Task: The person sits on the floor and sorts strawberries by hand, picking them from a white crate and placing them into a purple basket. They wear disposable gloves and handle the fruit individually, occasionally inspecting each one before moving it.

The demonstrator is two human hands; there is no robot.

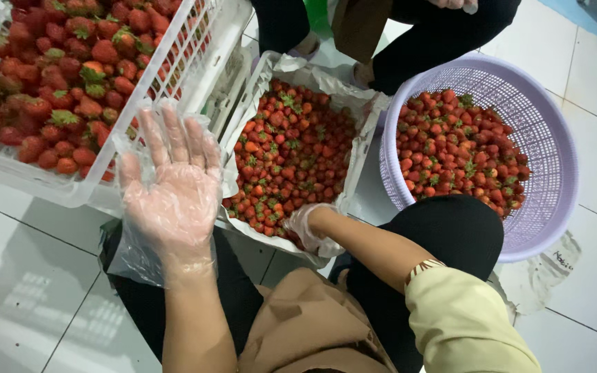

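Observation:
My left hand [174, 186] is raised palm up with the fingers spread. It wears a loose clear plastic glove and holds nothing. It hovers in front of a white slatted crate [195, 62] piled with large strawberries [57, 76]. My right hand [310, 228], also in a clear glove, is curled over the near rim of a middle crate [364, 148] lined with clear plastic. That crate is filled with small strawberries [291, 152]. The right fingers seem to grip the liner at the rim.
A round lilac plastic basket [554, 166] holding strawberries [457, 152] stands at the right on the white tiled floor [29, 290]. Another person in dark trousers [443, 34] squats beyond the middle crate. My knees in dark cloth [450, 235] are below.

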